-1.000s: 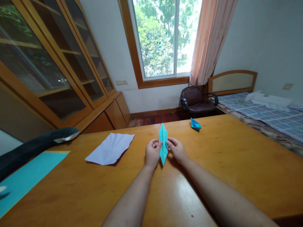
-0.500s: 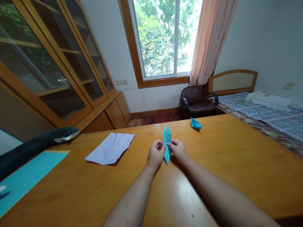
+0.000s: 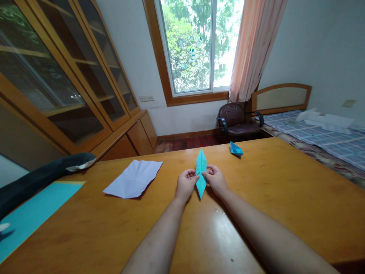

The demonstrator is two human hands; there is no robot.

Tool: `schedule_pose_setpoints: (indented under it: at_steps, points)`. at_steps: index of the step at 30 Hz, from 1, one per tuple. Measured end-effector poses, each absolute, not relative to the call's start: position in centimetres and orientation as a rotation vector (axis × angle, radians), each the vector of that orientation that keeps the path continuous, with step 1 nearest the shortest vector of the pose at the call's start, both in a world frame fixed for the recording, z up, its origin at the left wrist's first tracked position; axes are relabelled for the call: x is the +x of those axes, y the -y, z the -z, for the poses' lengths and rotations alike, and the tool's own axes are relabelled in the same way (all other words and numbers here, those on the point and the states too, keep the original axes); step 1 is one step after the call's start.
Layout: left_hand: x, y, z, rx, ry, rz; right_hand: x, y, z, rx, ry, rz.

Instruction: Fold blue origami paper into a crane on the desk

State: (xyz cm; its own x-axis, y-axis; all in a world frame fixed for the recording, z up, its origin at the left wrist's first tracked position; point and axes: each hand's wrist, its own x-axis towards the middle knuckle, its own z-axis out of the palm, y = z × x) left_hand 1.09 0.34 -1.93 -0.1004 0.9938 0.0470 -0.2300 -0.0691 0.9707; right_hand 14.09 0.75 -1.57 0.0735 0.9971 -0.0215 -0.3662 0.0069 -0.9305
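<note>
Pinching a folded turquoise paper (image 3: 201,166) by its two long sides: left hand (image 3: 186,185) and right hand (image 3: 216,182), facing each other over the bench (image 3: 288,190). Each grip closed on the paper, thumb on the upper face, other fingers curled at the side and partly hidden. Thumb tips close together, just below the paper's middle.

Paper long and narrow, laid lengthwise away from the body. Near end comes to one point; far half shows a line down the centre and two tips side by side. Whether its underside touches the wood, cannot tell.

Left of the left hand, apart from it: creased white sheet (image 3: 132,179) on the bench. Beyond the right hand, near the far edge: small blue paper boat (image 3: 236,150). Far left: turquoise sheet (image 3: 40,213) with yellow border; dark, padded-looking object (image 3: 42,172) along its far side; small white item (image 3: 4,227) cut off by the picture edge, too little shown to name.

Past the bench: maroon chair (image 3: 232,118) with black armrests; bed (image 3: 285,125) under a checked cover at right; glass-doored cabinet (image 3: 138,135) at left; window (image 3: 189,49) onto foliage, pink curtain (image 3: 251,49) hanging at its right.
</note>
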Motion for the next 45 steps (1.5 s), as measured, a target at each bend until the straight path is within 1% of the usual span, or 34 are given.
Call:
schedule_pose_setpoints:
  at_steps: [4, 7, 14, 24, 36, 42, 45]
  points:
    - [1.25, -0.32, 1.97, 0.974, -1.007, -1.397, 13.99, -0.84, 1.77, -0.988, 0.899, -1.17]
    - [1.3, -0.24, 2.05, 0.982, -0.981, -1.397, 13.94, -0.85, 1.93, -0.992, 0.935, -1.129]
    - [1.28, -0.21, 2.35, 1.053, -1.009, -1.406, 13.96, -0.94, 2.18, -0.992, 0.95, -1.132]
    - [1.03, 0.12, 2.01, 1.265, -1.119, -1.269, 14.15, -0.87, 2.09, -1.005, 0.988, -1.147]
    - [0.97, -0.22, 2.59, 1.448, -1.244, -1.383, 14.04, -0.58, 1.67, -0.988, 0.962, -1.152]
    - [1.12, 0.22, 2.18, 1.376, -1.229, -1.333, 14.0, -0.34, 1.65, -0.976, 1.042, -1.154]
    - [1.17, 0.38, 1.91, 1.361, -1.209, -1.343, 13.9, -0.18, 1.92, -1.027, 1.153, -1.107]
